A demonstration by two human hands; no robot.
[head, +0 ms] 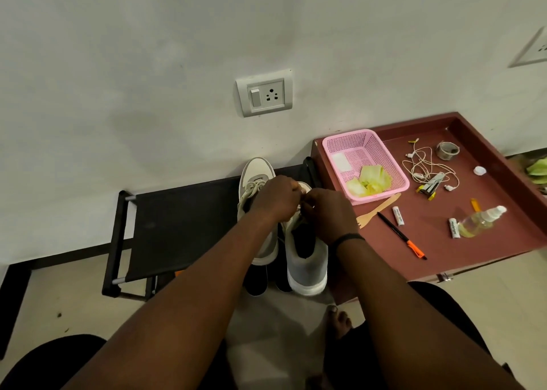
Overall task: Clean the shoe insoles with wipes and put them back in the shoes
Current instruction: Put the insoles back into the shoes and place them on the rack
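Note:
Two grey-and-white sneakers stand side by side on a black fabric rack [177,227]. The left shoe [256,173] points toward the wall; the right shoe [307,259] shows its dark opening and heel. My left hand [276,199] and my right hand [325,215] meet over the right shoe's tongue, fingers curled and pinching its laces. Two dark insoles [257,280] stick out below the shoes' heels at the rack's front edge. Crumpled green wipes [371,179] lie in a pink basket [349,144].
A maroon tray table [473,241] at the right carries the basket, a wooden fork [377,209], a pen [402,236], a spray bottle [481,221], earphones and small tubes. A wall socket [264,94] is above the shoes. My knees and bare foot [340,321] are below.

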